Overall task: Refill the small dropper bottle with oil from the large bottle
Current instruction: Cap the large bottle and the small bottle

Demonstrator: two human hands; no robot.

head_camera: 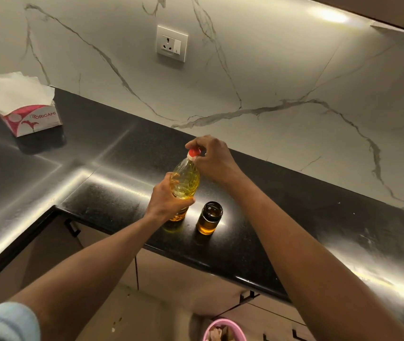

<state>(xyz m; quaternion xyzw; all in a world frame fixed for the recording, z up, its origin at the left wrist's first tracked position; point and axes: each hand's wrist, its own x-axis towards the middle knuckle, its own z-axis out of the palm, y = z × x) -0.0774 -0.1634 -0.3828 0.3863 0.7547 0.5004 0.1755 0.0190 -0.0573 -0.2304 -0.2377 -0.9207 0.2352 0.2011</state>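
Note:
A large clear bottle of yellow oil stands upright on the black counter near its front edge. My left hand grips its body from the left. My right hand pinches the red cap on top of the bottle with fingers and thumb. Just right of the large bottle stands the small amber glass bottle, uncapped, with its mouth showing and amber liquid in its lower part. No dropper cap is in view.
A tissue box with white tissues sticking out sits at the far left of the counter. A wall socket is on the marble backsplash. Below the counter edge are cabinet fronts and a pink bin on the floor.

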